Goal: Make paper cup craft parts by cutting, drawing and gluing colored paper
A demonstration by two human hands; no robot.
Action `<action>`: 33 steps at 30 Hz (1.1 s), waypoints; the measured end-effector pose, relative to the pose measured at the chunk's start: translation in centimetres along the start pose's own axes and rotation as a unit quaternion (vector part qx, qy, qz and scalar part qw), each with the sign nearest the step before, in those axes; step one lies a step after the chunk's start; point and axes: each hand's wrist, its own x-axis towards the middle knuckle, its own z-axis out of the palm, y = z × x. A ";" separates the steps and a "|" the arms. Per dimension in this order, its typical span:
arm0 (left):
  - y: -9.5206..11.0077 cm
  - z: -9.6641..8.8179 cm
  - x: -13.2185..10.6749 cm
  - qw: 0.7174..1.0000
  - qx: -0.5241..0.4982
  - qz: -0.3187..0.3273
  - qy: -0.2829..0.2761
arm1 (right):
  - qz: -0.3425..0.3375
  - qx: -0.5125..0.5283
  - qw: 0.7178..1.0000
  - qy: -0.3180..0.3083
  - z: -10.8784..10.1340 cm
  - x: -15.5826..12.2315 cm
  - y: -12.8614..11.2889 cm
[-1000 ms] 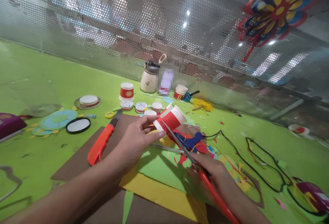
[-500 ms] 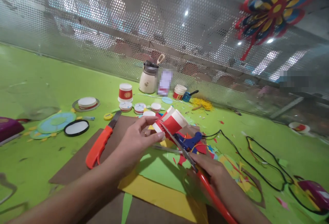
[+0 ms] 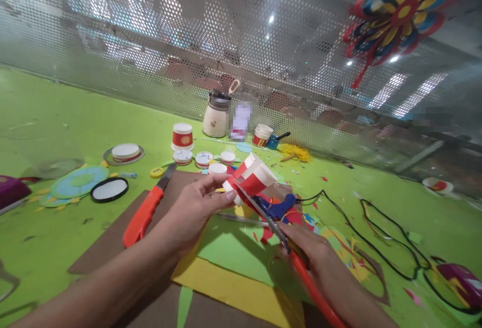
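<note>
Pinched between the thumb and fingers of my left hand (image 3: 201,205) is a red and white paper cup (image 3: 258,180), tilted on its side above the coloured sheets. My right hand (image 3: 314,255) is closed round the orange-red handles of a pair of scissors (image 3: 276,230). The scissor blades lie along the cup's wall near my left fingertips, and one blade is partly hidden by the cup. Behind the scissors lies a dark blue glue gun (image 3: 276,207). Below the hands are a green sheet (image 3: 233,252) and a yellow sheet (image 3: 241,293) on brown board.
An orange-handled utility knife (image 3: 145,215) lies left of my left hand. Farther back stand an upturned red and white cup (image 3: 183,137), a beige jug (image 3: 216,114) and stacked cups (image 3: 262,135). A black cable (image 3: 346,222) loops across the right side.
The scissor handles have opened apart slightly, with the blades still at the cup. Both hands stay in nearly the same place, and the view has shifted a little.
</note>
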 end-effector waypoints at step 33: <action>-0.3 0.1 0.0 0.999 0.039 -0.006 0.019 | 0.049 0.008 0.998 -0.033 -0.8 0.0 -1.1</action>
